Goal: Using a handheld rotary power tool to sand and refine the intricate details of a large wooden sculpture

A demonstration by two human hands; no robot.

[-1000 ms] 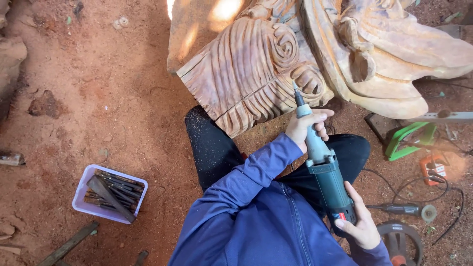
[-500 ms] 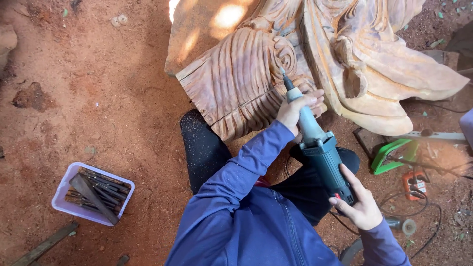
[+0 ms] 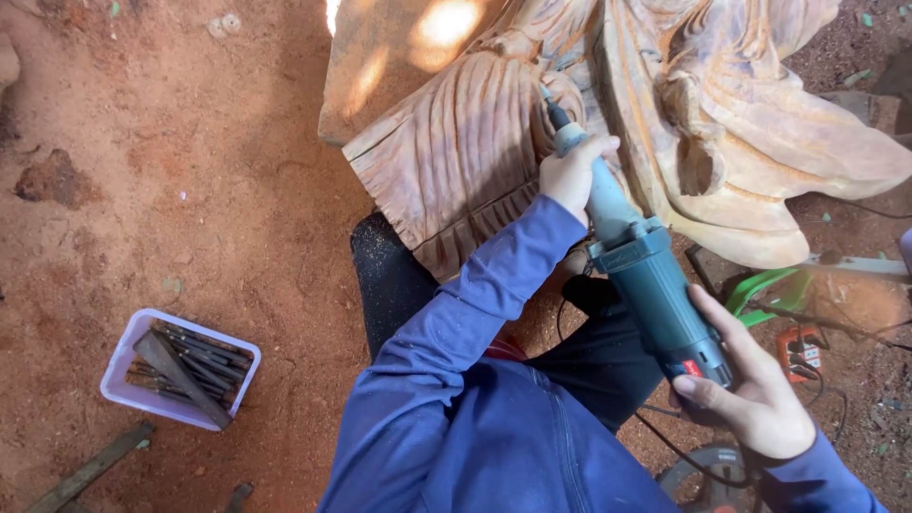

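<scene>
A large carved wooden sculpture (image 3: 475, 142) with ribbed folds lies on red earth at the top of the head view. I hold a teal electric die grinder (image 3: 646, 275) against it with both hands. My left hand (image 3: 570, 176) wraps the slim grey neck of the tool near its tip, which touches the carving's ridges. My right hand (image 3: 750, 389) grips the rear of the teal body. Blue sleeves cover both arms.
A pale purple plastic tub (image 3: 180, 375) of several metal chisels sits on the dirt at lower left. A green tool (image 3: 769, 290), an orange device (image 3: 803, 347) and black cables lie at right. A wooden bar (image 3: 90, 470) rests near the bottom left corner.
The grinder tip has travelled up and left along the carved folds, with both hands following. The view has shifted, so the tub sits lower and further left.
</scene>
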